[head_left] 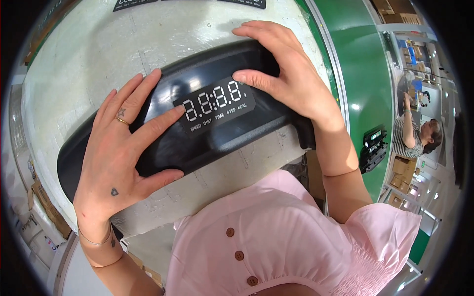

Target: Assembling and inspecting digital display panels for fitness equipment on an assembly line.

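A long, curved, glossy black plastic housing point(163, 153) lies slantwise on the pale worktop, its right end farther from me. At its middle sits a dark display label point(217, 111) with white segment digits and a row of lettering. My left hand point(121, 143) rests spread over the housing's left half, index fingertip on the label's left edge, thumb near the housing's front edge. With fingers apart, my right hand point(291, 69) lies over the right end; its thumb touches the label's upper right corner and its other fingers reach past the far edge.
More dark display labels point(242, 4) lie at the worktop's point(207, 44) far edge. On the right, a green surface point(355, 69) bears a black device point(374, 148) with a small lit screen. Beyond it a person in a striped top point(412, 135) is near cardboard boxes point(402, 172).
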{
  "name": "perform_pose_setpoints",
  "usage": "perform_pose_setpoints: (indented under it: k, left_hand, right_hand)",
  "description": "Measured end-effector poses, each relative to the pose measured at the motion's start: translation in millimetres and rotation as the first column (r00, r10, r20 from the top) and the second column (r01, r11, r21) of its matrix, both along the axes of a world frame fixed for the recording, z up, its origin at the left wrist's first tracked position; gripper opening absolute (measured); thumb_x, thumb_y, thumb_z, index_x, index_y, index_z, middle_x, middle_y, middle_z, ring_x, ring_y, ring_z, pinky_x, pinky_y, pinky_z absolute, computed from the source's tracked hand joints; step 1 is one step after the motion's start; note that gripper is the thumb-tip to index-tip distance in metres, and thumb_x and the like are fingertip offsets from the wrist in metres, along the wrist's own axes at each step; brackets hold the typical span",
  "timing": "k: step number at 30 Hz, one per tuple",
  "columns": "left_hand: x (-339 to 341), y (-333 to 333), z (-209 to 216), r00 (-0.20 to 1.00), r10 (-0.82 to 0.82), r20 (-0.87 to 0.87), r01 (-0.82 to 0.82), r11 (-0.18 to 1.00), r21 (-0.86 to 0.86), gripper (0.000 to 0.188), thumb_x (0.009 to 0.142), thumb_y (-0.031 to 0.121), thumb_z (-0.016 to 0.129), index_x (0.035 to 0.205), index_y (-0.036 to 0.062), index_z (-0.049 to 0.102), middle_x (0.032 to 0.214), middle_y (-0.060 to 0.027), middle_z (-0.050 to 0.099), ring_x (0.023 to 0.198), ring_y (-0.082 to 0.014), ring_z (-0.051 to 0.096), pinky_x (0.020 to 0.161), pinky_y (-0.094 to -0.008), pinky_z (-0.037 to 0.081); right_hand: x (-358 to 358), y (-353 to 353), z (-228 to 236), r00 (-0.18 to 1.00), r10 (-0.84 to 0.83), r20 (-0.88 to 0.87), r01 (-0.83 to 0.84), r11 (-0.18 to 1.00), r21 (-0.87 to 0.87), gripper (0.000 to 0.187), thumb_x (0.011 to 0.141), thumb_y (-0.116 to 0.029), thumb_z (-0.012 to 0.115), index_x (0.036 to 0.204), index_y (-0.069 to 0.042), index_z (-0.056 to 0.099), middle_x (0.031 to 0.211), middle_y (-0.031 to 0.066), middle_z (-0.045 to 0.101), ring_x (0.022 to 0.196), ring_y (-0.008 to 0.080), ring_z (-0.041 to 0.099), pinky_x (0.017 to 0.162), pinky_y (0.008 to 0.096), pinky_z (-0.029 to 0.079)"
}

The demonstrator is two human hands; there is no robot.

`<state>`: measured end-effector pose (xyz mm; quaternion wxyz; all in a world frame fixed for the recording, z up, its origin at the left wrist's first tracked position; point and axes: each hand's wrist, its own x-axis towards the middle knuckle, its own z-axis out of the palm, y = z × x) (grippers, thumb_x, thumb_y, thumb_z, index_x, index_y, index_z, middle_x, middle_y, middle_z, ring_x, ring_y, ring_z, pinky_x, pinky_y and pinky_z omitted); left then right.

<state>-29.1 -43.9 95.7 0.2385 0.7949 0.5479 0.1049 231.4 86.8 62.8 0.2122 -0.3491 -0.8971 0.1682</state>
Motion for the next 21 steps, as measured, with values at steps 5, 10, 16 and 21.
perform_pose_setpoints:
  k: [5,10,16,21]
  left_hand:
    - [6.5,-2.7,9.0,0.997,0.019,-0.07,-0.023,0.998,-0.059,0.082,0.039,0.022,0.085,0.118,0.0154,0.067,0.15,-0.0168,0.036,0.139,-0.0401,0.031,0.111,-0.0538,0.025]
    - [5.5,-1.8,13.5,0.994,-0.022,-0.111,0.008,0.993,-0.119,0.075,0.037,0.021,0.083,0.112,0.022,0.071,0.153,-0.0164,0.031,0.141,-0.041,0.026,0.11,-0.0587,0.023]
    - [-9.1,12.6,10.6,0.985,-0.166,-0.038,0.157,0.97,-0.187,0.06,0.048,0.029,0.078,0.107,0.0197,0.074,0.153,-0.0194,0.029,0.142,-0.0473,0.015,0.109,-0.0649,0.015]
    - [-44.0,21.7,4.4,0.959,-0.179,0.22,0.232,0.942,-0.243,0.044,0.054,0.017,0.084,0.096,0.0132,0.072,0.151,-0.0154,0.035,0.141,-0.0466,0.021,0.11,-0.0636,0.014]
  right_hand:
    - [10.7,11.0,0.5,0.968,0.226,0.107,-0.208,0.966,-0.152,0.076,0.071,-0.051,0.075,0.13,-0.008,0.055,0.131,0.0174,0.054,0.127,0.0352,0.044,0.107,0.0438,0.031]
    - [6.2,14.2,6.2,0.942,0.297,0.159,-0.275,0.95,-0.148,0.085,0.066,-0.044,0.081,0.135,-0.007,0.05,0.133,0.0168,0.051,0.129,0.034,0.043,0.109,0.0433,0.028]
    - [-38.7,-2.3,-3.4,0.95,0.303,0.077,-0.303,0.953,-0.023,0.085,0.061,-0.051,0.08,0.126,-0.003,0.055,0.114,0.0179,0.058,0.113,0.0324,0.053,0.102,0.0421,0.034]
    - [-89.6,4.6,-9.8,0.881,0.396,0.26,-0.361,0.917,-0.173,0.087,0.057,-0.06,0.079,0.119,-0.003,0.057,0.104,0.0148,0.062,0.098,0.0349,0.059,0.085,0.0427,0.048]
